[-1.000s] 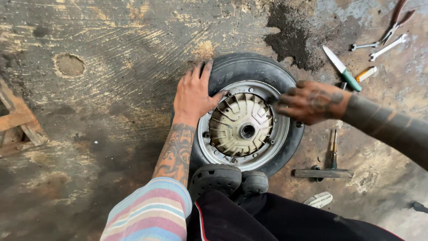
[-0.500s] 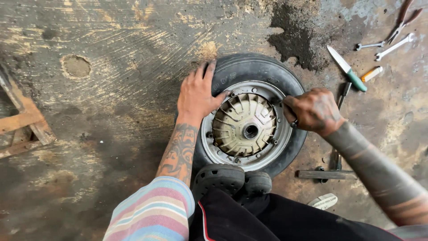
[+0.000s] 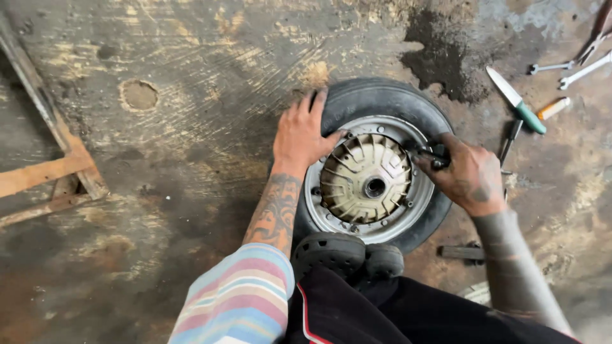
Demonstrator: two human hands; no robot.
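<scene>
A small black tyre (image 3: 382,99) on a silver rim (image 3: 417,200) lies flat on the dirty concrete floor, with a tan finned hub (image 3: 364,179) at its middle. My left hand (image 3: 303,137) presses flat on the tyre's left side, fingers spread. My right hand (image 3: 468,175) is closed around a dark tool (image 3: 426,153) whose tip points at the rim's upper right. My black clogs (image 3: 344,255) press against the tyre's near edge.
A green-handled knife (image 3: 517,102), an orange-tipped marker (image 3: 553,108), wrenches (image 3: 570,67) and a dark screwdriver (image 3: 510,140) lie on the floor at the right. A wooden frame (image 3: 51,169) sits at the left. A metal bar (image 3: 462,252) lies by the tyre.
My right hand has drawn in from the right, taken hold of the dark tool and brought it to the rim's upper right. The left hand has stayed on the tyre.
</scene>
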